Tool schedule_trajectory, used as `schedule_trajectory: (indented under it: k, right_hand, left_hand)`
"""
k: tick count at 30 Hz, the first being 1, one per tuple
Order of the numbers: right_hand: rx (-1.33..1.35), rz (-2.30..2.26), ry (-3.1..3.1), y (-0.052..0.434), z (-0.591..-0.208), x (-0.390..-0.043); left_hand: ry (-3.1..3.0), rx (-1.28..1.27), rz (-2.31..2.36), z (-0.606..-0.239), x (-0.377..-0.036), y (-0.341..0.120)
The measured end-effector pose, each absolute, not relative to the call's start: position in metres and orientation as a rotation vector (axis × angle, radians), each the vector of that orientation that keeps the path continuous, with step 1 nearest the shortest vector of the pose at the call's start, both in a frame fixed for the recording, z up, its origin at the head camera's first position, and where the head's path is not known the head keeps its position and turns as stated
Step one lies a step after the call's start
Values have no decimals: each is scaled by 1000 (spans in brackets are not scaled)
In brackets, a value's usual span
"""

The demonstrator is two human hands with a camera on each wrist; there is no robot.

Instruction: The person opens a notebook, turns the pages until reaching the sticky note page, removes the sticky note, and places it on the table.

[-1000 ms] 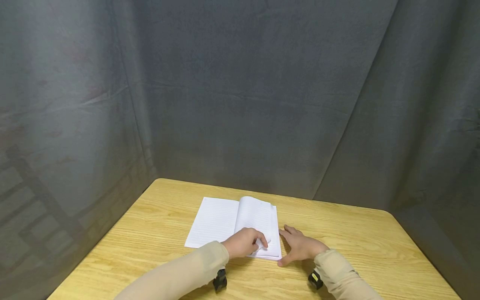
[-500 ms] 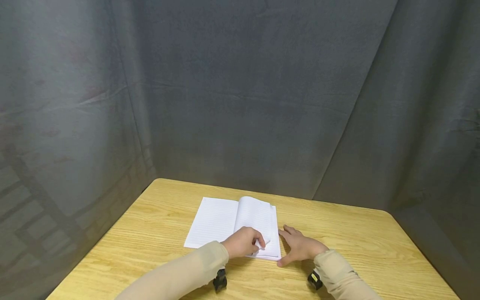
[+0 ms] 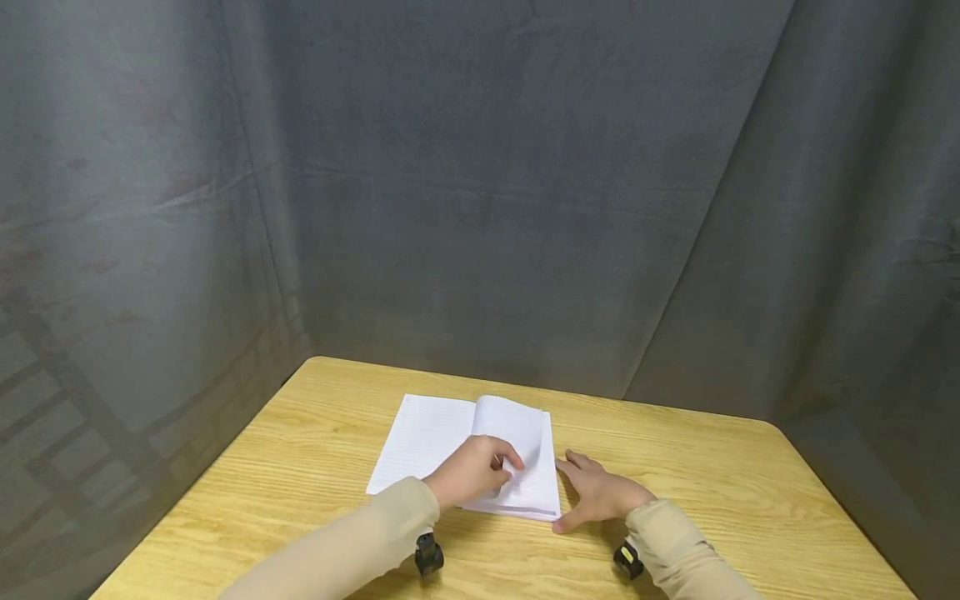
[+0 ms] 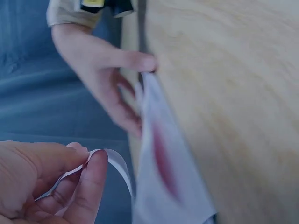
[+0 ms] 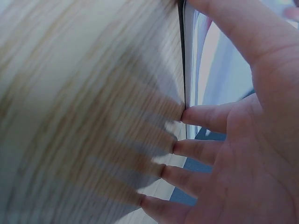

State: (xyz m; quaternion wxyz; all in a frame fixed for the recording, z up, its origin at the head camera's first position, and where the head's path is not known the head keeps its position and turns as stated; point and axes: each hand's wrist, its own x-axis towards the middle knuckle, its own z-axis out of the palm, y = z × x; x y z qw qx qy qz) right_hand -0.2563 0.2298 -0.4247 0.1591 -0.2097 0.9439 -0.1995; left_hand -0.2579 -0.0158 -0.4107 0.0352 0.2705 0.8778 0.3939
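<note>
An open lined notebook [image 3: 438, 433] lies on the wooden table [image 3: 300, 467]. My left hand [image 3: 474, 472] pinches the lower corner of a right-hand page [image 3: 517, 437] and lifts it; the left wrist view shows the curled page [image 4: 114, 163] between thumb and fingers [image 4: 91, 179]. My right hand [image 3: 600, 492] lies flat on the table against the notebook's right edge, fingers straight. In the right wrist view those fingertips [image 5: 187, 114] touch the stacked page edges [image 5: 189, 60].
A grey cloth backdrop [image 3: 480, 183] hangs behind and beside the table. Bare wood stretches left and right of the notebook. The table's far edge [image 3: 660, 406] runs just beyond the book. Small black wrist cameras [image 3: 427, 554] sit under both beige sleeves.
My left hand has moved slightly left and up, pulling the right-hand page corner higher off the stack. The right hand has stayed put beside the notebook.
</note>
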Motion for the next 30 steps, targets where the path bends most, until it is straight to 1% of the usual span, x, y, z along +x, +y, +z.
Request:
schedule_trajectory:
  k: [9,14,18,23,30]
  right_hand:
    - [-615,-607,2667,232,-424,-257]
    - [-603,-593,2647,232,-424,-256]
    - [-603,-584,2643,232,-423,-257]
    - [-602,-594,2632,233,-424,-257]
    - [-598,-597,2624,233,-424,-257]
  left_hand:
    - [2775,821,1349,-382,-254,-49]
    - [2824,789,1398,-374,-252,-72]
    - [2849,742,1423,-372,-249,-90]
    - [2849,590,1454,-372,-245,-111]
    - [2822,421,1470,-383,-242,-138]
